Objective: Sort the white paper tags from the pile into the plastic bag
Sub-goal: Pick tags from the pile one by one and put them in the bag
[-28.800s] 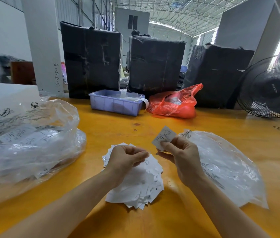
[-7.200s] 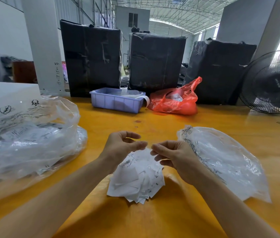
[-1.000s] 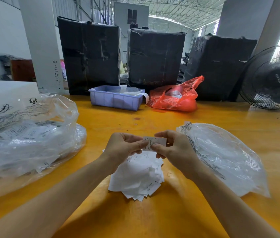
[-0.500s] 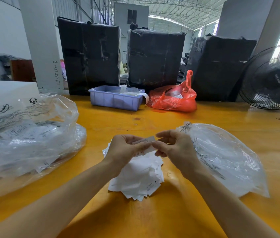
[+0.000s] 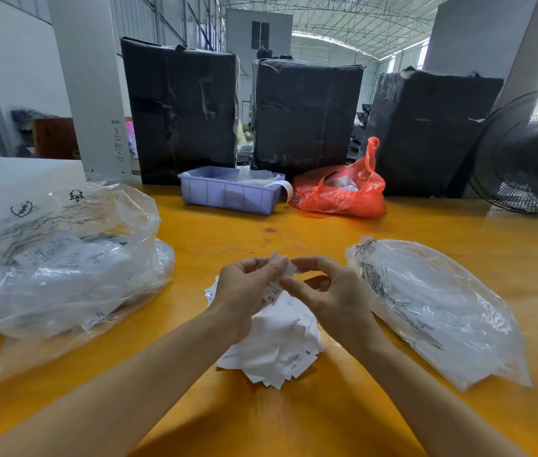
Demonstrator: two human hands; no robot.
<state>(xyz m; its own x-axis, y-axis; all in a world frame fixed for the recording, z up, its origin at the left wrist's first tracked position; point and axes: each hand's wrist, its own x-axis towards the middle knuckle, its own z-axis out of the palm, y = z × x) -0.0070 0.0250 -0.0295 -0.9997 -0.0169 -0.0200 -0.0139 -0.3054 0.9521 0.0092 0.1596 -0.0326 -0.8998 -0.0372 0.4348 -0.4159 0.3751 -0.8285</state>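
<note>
A yellow-orange wooden table (image 5: 327, 420) fills the lower view. Along its far edge stand three black-wrapped bales (image 5: 307, 113), and a black fan (image 5: 531, 153) stands at the far right. At the left lies a big crumpled clear plastic bag (image 5: 63, 268) with printed sheets inside; at the right a flatter clear plastic bag (image 5: 439, 311) lies on the table, just beside the right forearm. Farther back sit a red plastic bag (image 5: 340, 192) and a lilac plastic bin (image 5: 228, 194). The pile of white paper tags (image 5: 277, 347) rests between the two clear bags, partly under both wrists. The left hand (image 5: 248, 291) pinches a small white tag (image 5: 279, 285) marked "XS" between thumb and fingers above the pile. The right hand (image 5: 330, 291), fingers curled, has its fingertips at the tag's upper edge; whether they actually grip it is unclear.
</note>
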